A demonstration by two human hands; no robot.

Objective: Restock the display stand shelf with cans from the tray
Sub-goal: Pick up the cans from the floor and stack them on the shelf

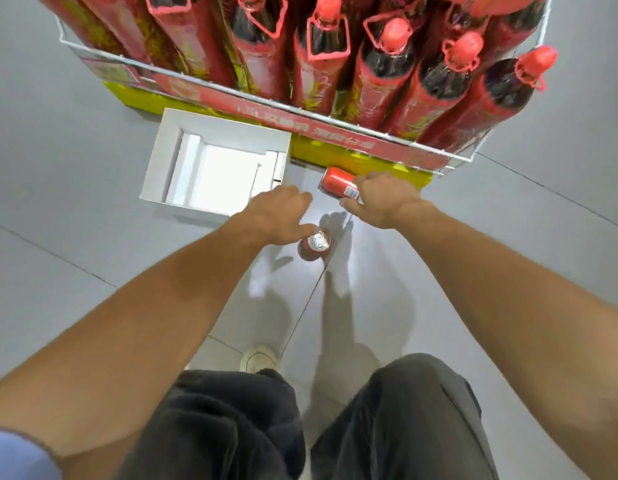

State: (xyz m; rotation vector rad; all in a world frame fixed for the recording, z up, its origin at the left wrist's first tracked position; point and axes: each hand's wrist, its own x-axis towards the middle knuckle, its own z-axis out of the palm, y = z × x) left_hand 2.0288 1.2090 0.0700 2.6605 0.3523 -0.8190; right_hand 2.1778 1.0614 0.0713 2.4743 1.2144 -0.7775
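Around: a wire basket (231,95) spans the top of the frame, overhanging the stand's yellow base (318,157).
Basket: packed with red-capped dark bottles (387,60).
Tray (158,157): white cardboard, left of centre on the grey floor, against the base; only its white bottom shows.
Right hand (383,199): centre right, wrapped round a red can (335,183) held sideways just before the base.
Left hand (280,211): centre, one digit touching the top of an upright can (316,245) on the floor; whether it grips cannot be told.

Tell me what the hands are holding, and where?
The right hand grips a red can lying sideways, fingers round one end. The left hand touches the top of the upright can; a grip cannot be told.
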